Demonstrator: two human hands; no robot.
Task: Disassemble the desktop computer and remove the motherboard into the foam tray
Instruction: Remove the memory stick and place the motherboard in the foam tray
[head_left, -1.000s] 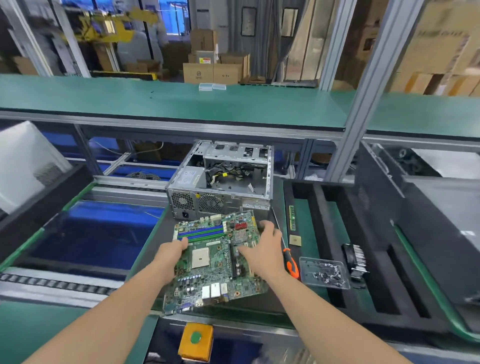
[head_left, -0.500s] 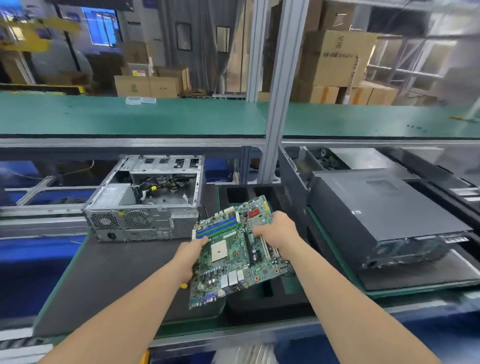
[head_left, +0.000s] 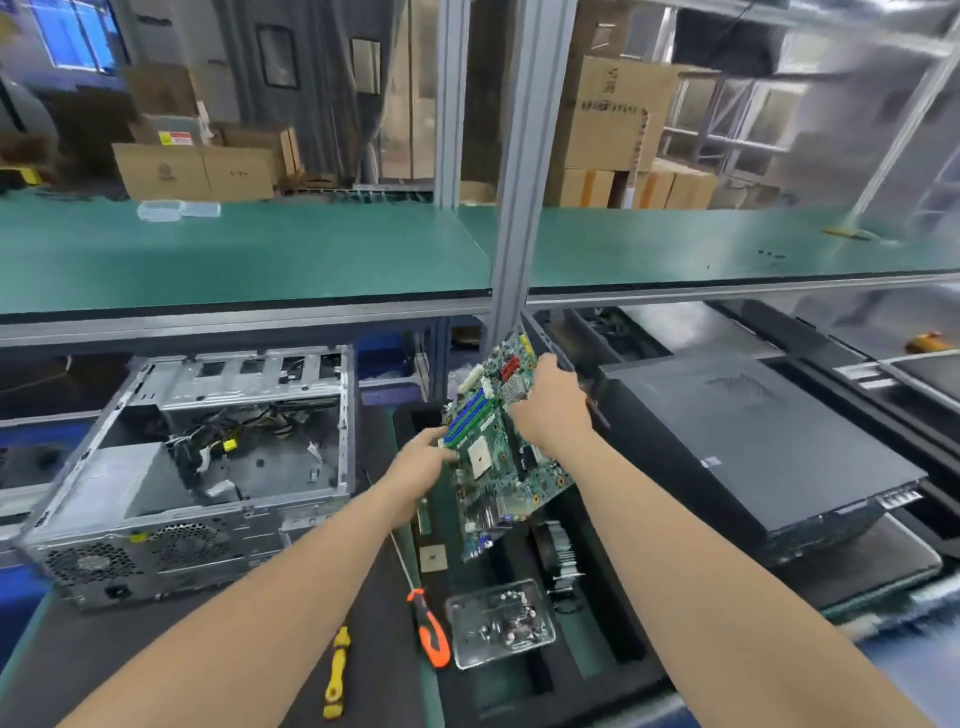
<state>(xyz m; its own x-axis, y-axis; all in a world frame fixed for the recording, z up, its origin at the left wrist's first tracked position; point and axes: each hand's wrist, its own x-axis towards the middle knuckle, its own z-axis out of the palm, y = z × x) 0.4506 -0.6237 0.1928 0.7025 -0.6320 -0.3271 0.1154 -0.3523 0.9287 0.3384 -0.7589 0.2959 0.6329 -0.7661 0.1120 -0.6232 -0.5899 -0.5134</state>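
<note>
Holding the motherboard (head_left: 498, 447) steeply tilted in the air above the foam tray (head_left: 524, 696), we have it clear of the opened computer case (head_left: 208, 467), which lies well apart to the left. Our right hand (head_left: 550, 410) wraps round the board's far right edge, and our left hand (head_left: 421, 462) pinches the left edge beside the blue slots. We judge this to be the transfer step. Next we must line the board up with a free recess and lower it gently, missing the heat sink (head_left: 558, 556) and the box of screws (head_left: 501, 623).

Left hand (head_left: 422, 463) and right hand (head_left: 551, 411) hold a green motherboard (head_left: 500, 470) tilted above the black foam tray (head_left: 631, 613); an opened computer case (head_left: 208, 467) sits toward the table's left edge.
</note>
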